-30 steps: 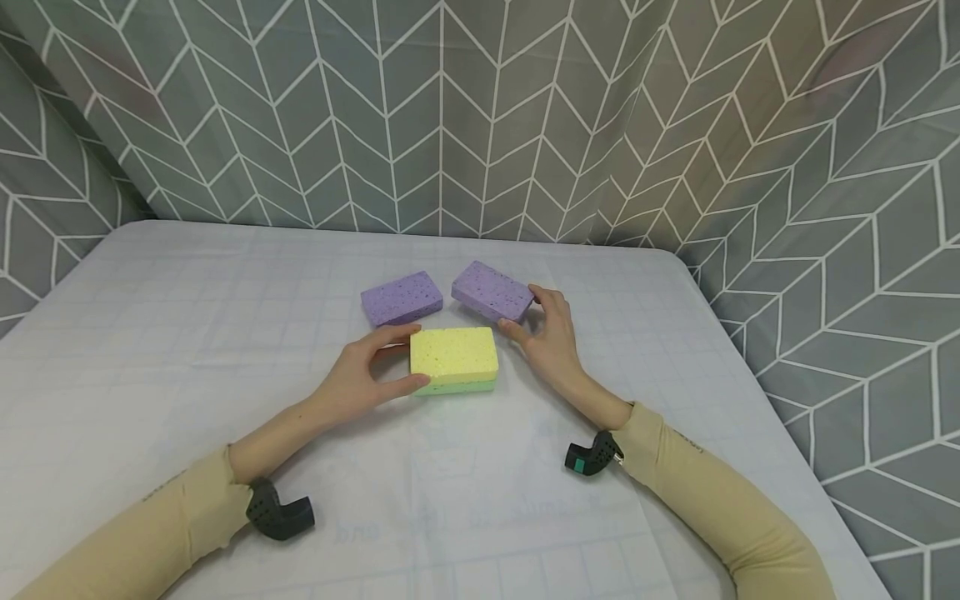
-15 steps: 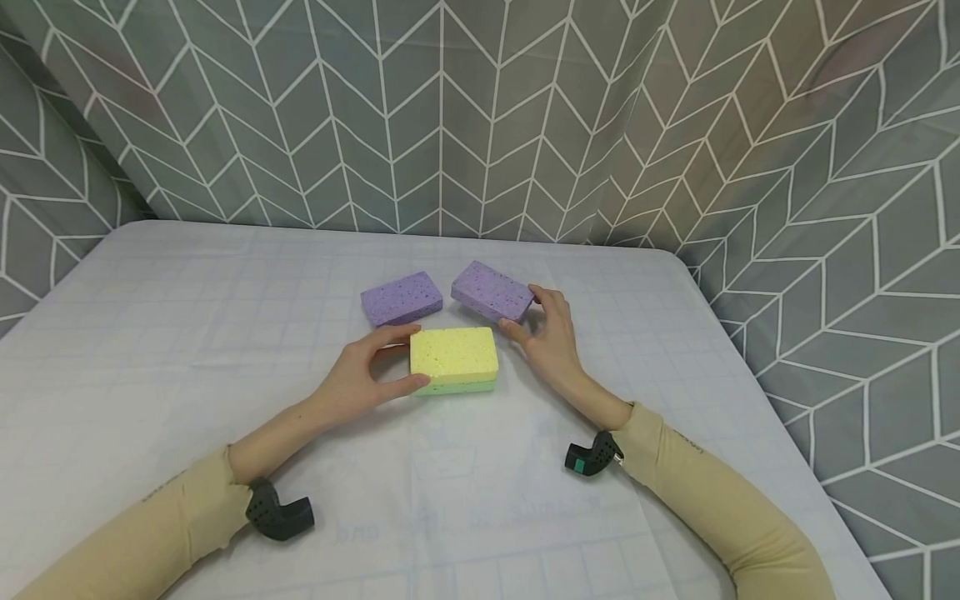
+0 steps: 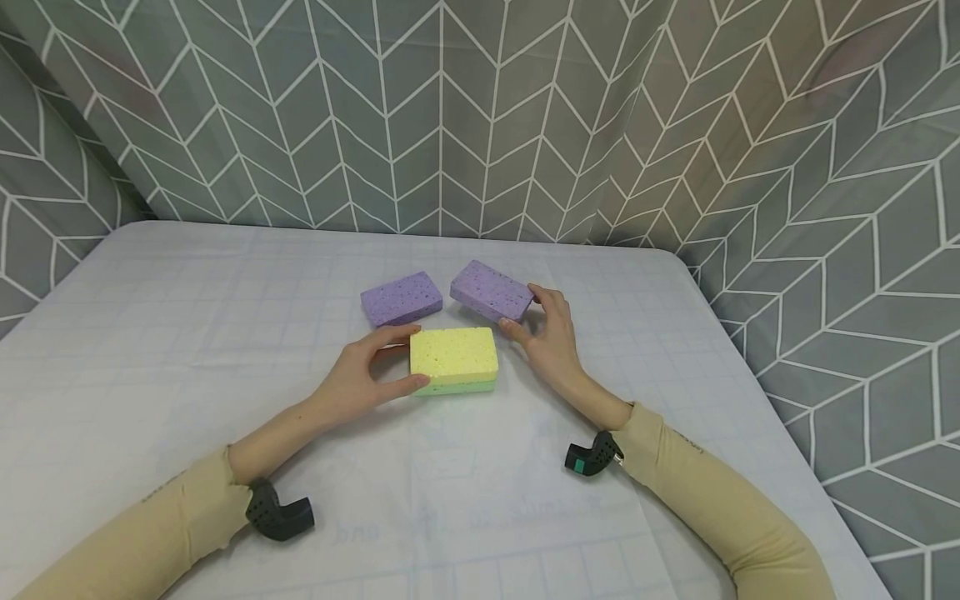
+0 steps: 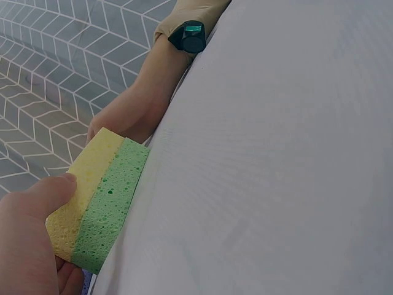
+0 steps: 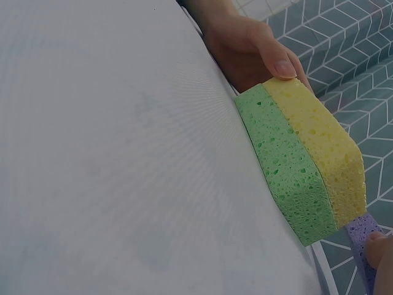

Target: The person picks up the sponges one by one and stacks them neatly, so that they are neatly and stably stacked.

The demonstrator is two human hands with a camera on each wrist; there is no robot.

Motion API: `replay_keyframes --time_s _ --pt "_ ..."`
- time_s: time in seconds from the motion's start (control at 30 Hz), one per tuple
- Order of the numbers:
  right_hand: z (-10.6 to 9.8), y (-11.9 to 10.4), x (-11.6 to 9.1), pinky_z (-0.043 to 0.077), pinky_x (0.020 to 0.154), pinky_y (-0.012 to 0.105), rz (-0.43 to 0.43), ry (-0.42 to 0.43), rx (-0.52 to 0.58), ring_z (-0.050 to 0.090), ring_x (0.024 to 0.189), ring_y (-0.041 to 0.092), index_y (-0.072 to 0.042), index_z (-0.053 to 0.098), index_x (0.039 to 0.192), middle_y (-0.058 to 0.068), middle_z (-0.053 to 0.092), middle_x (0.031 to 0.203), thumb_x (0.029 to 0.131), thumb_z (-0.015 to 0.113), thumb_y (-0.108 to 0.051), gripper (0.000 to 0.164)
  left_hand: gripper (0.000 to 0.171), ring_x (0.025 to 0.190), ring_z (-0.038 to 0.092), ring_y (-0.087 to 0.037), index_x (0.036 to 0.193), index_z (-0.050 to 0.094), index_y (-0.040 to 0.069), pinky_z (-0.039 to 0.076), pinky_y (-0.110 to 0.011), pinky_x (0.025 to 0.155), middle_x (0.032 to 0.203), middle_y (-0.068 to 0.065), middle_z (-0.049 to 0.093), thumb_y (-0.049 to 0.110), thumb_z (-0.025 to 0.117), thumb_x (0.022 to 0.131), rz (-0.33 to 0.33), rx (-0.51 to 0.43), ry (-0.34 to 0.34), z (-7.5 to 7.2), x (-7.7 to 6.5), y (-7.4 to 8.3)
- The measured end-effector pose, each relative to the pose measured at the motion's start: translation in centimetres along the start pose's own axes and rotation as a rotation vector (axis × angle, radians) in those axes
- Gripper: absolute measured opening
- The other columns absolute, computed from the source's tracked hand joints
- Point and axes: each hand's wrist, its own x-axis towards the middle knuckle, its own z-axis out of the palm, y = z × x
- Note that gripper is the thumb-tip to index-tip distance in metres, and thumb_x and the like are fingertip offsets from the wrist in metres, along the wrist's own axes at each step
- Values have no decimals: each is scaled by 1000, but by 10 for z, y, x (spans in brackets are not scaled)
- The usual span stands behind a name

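Observation:
A yellow sponge point(image 3: 453, 354) lies flat on top of a green sponge point(image 3: 463, 387), edges roughly lined up, near the middle of the table. My left hand point(image 3: 356, 379) grips the yellow sponge by its left end, thumb at the near side and fingers at the far side. Behind the stack, my right hand point(image 3: 552, 342) pinches the right end of a purple sponge point(image 3: 491, 292) between thumb and fingers. In the right wrist view only a strip of that purple sponge point(image 5: 363, 236) shows, beyond the stack. A second purple sponge point(image 3: 402, 298) lies to its left, untouched.
A white cloth with faint grid lines covers the table point(image 3: 225, 300). Grey curtains point(image 3: 465, 117) with white chevron lines hang behind it and along the right side. A small dark wrist camera point(image 3: 277, 510) sits at the left cuff, another point(image 3: 591, 454) at the right.
The purple sponge in my right hand has shifted very slightly away and to the left. My left hand and the yellow and green stack have stayed in place.

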Motion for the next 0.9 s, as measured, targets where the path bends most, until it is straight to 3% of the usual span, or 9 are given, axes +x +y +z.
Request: replay_keyframes --time_s 0.57,0.9 --pt "0 0 0 31 118 50 -8 -4 5 39 137 31 -2 42 147 15 44 143 88 77 -25 72 71 128 56 -26 143 51 5 46 -38 112 139 -9 57 19 84 82 0 14 3 0 0 -1" --pt "-1 1 0 31 118 50 -33 -15 21 39 136 30 -3 43 146 14 45 141 89 76 -27 70 72 128 56 -22 144 51 6 45 -32 112 140 -5 57 21 85 82 -16 18 -5 1 0 0"
